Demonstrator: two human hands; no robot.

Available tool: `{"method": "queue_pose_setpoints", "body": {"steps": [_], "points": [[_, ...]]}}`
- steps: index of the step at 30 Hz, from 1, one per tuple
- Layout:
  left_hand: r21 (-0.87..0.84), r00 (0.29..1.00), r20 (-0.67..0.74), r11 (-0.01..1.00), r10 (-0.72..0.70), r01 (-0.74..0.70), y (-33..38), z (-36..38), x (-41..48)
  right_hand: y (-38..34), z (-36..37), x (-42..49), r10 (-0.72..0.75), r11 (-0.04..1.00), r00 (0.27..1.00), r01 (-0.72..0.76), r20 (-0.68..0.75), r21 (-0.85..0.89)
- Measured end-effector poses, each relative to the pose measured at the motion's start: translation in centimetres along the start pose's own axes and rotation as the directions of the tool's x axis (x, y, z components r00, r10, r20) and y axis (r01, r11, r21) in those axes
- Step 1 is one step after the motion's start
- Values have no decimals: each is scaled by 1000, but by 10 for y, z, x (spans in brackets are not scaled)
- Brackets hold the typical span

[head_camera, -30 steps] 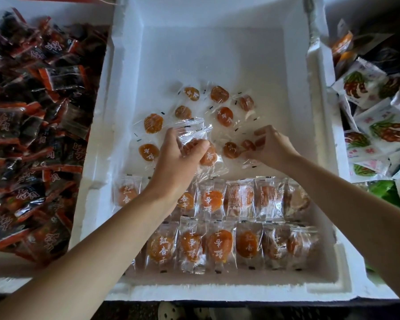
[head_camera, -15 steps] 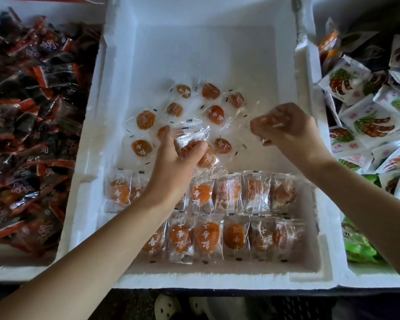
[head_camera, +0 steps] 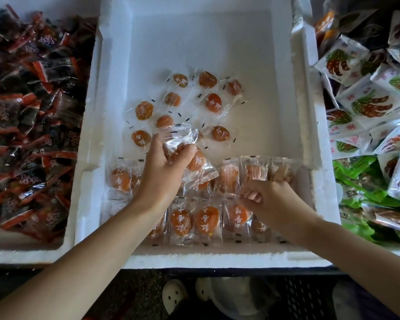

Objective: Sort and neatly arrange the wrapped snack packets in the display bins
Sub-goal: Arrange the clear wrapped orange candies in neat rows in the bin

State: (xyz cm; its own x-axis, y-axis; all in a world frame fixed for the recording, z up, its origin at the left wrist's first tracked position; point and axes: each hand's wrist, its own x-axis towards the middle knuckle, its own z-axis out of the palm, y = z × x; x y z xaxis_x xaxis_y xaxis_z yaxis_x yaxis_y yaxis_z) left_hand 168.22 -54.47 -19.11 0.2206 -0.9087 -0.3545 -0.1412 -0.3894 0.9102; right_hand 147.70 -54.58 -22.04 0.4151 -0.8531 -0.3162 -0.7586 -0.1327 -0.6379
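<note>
While clutching clear-wrapped orange snack packets (head_camera: 183, 140) in left hand (head_camera: 164, 169), pinches single packet (head_camera: 243, 195) in right hand (head_camera: 271, 200) by two near rows (head_camera: 203, 221); leaves roughly ten loose packets (head_camera: 214, 102) farther.

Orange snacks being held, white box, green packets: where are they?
Held orange snacks (head_camera: 197, 162): head view, orange fruit inside the wrapper.
White box (head_camera: 206, 259): head view, on its near rim.
Green packets (head_camera: 353, 168): head view, on a green wrapper.

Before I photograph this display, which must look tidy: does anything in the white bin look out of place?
Yes. The loose packets mid-bin lie scattered at mixed angles, unlike the two neat rows along the near edge of the foam bin. The left hand grips a bunch of packets.
</note>
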Motion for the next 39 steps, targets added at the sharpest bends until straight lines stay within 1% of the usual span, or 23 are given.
{"method": "queue_pose_setpoints", "body": {"steps": [4, 6, 8, 9, 10, 11, 13, 15, 16, 18, 20, 22, 26, 27, 29, 31, 32, 34, 37, 39], "points": [[-2, 1000, 2, 1000, 30, -30, 0, 6, -9, -1, 9, -1, -5, 999, 1000, 5, 15, -41], [9, 1000, 1, 999, 31, -31, -1, 8, -14, -1, 8, -4, -34, 993, 999, 35, 10, -116], [7, 1000, 25, 1000, 16, -17, -1, 11, -18, -1, 8, -5, -92, 969, 996, 85, -18, -234], [-5, 999, 39, 1000, 11, -11, -1, 11, -21, -1, 8, -5, -127, 959, 991, 110, -46, -261], [-19, 999, 51, 1000, 3, -2, 0, 12, -23, -1, 7, -5, -152, 962, 984, 127, -88, -243], [-27, 998, 61, 1000, -5, 6, -1, 13, -25, -2, 6, -4, -157, 976, 977, 132, -142, -171], [-23, 997, 69, 999, -26, 28, -3, 16, -28, -11, 1, -5, -104, 984, 970, 132, -221, 116], [-21, 997, 59, 999, -46, 47, -3, 21, -30, -23, -1, -7, -14, 914, 984, 85, -179, 397], [-19, 997, 62, 999, -48, 49, -3, 25, -31, -29, -1, -9, 19, 876, 989, 55, -150, 479], [-2, 993, 107, 999, -50, 50, -1, 31, -36, -35, 1, -10, 52, 841, 990, 28, -131, 540], [-10, 980, 192, 998, -57, 60, -4, 35, -39, -35, -1, -10, 73, 833, 988, 16, -138, 554], [-43, 968, 243, 996, -69, 81, -5, 35, -42, -29, -6, -9, 87, 822, 986, 10, -144, 569], [-64, 950, 302, 993, -80, 104, -9, 31, -44, -13, -21, -16, 180, 731, 970, -21, -164, 682], [-55, 951, 300, 994, -74, 95, -10, 30, -44, -10, -26, -18, 198, 732, 965, -29, -172, 681], [-38, 963, 264, 997, -58, 71, -12, 30, -44, 0, -34, -21, 219, 787, 951, -40, -219, 616], [-55, 972, 231, 997, -42, 57, -10, 30, -44, 10, -37, -26, 214, 880, 937, -63, -275, 470], [-56, 975, 217, 997, -40, 53, -9, 30, -44, 13, -36, -28, 198, 918, 941, -81, -273, 388], [-38, 978, 207, 998, -33, 41, -7, 30, -43, 17, -28, -32, 164, 958, 964, -105, -211, 267], [-15, 979, 203, 999, -27, 30, -7, 32, -43, 22, -13, -32, 150, 985, 980, -135, -134, 112], [7, 979, 201, 1000, -22, 21, -8, 34, -43, 20, -8, -31, 129, 990, 984, -121, -124, 72]]}}
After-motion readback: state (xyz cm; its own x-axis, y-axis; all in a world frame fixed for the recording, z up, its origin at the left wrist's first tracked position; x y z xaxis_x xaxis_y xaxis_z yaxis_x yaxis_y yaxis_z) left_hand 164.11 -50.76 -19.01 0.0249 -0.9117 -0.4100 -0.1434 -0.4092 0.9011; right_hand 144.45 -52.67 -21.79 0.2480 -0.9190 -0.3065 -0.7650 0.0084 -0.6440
